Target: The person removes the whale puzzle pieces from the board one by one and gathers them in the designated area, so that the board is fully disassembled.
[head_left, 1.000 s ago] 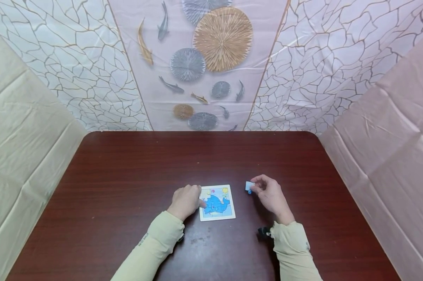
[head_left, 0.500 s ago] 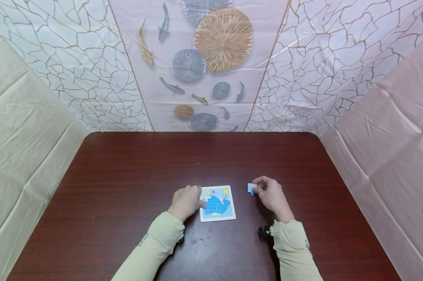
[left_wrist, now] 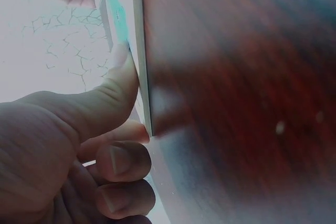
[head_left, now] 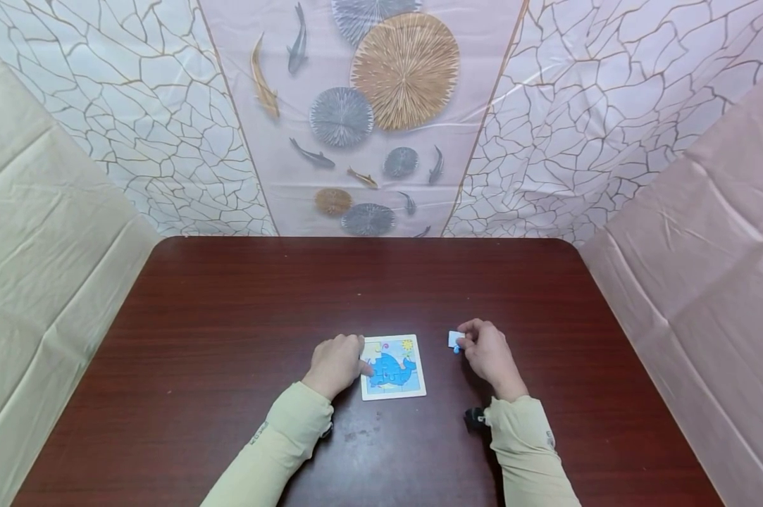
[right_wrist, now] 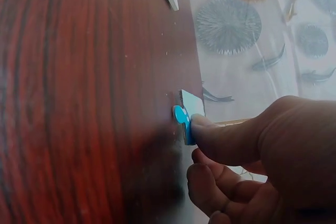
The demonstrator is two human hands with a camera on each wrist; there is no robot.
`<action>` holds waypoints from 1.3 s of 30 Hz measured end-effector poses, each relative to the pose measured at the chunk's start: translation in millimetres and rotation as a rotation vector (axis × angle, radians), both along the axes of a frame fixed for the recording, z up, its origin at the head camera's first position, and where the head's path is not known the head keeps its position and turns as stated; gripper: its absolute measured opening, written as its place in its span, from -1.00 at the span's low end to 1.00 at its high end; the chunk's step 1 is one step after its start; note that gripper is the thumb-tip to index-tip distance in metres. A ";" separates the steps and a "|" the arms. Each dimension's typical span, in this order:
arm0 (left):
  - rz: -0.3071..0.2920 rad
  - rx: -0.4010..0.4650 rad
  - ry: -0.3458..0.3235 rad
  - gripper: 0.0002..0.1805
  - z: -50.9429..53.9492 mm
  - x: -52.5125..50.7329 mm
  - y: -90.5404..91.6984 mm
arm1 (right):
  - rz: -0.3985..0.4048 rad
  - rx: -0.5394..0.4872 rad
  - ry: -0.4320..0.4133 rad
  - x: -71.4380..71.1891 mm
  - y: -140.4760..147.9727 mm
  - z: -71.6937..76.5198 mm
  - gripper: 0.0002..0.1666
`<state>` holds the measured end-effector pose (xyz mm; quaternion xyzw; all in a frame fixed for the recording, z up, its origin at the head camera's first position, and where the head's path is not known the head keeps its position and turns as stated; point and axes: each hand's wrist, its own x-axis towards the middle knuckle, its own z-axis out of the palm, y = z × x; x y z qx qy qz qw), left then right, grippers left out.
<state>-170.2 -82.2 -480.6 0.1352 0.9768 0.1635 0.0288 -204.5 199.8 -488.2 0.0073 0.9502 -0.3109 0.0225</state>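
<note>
A square jigsaw puzzle [head_left: 389,370] with a white frame, showing a blue whale and a yellow sun, lies on the table in the head view. Its upper left corner shows a plain pale patch. My left hand [head_left: 335,365] holds the frame's left edge, thumb [left_wrist: 113,90] over the top face and fingers curled at the edge. To the right of the puzzle, my right hand [head_left: 489,355] pinches a light-blue puzzle piece [right_wrist: 188,117] with a rounded darker-blue tab. That piece is apart from the frame, and the thumb covers part of it.
The dark red-brown table [head_left: 261,296] spreads around both hands. Patterned cloth [head_left: 368,141] hangs behind its far edge, with pale cloth at both sides. A small black device [head_left: 475,419] sits at the right wrist.
My right hand has shifted the puzzle piece slightly to the right and turned it a little. The left hand and the framed puzzle have stayed in place.
</note>
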 end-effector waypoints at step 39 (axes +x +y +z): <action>0.001 0.006 -0.027 -0.54 -2.4 -0.9 -0.3 | 0.014 -0.007 -0.033 -4.1 1.1 -3.7 -0.80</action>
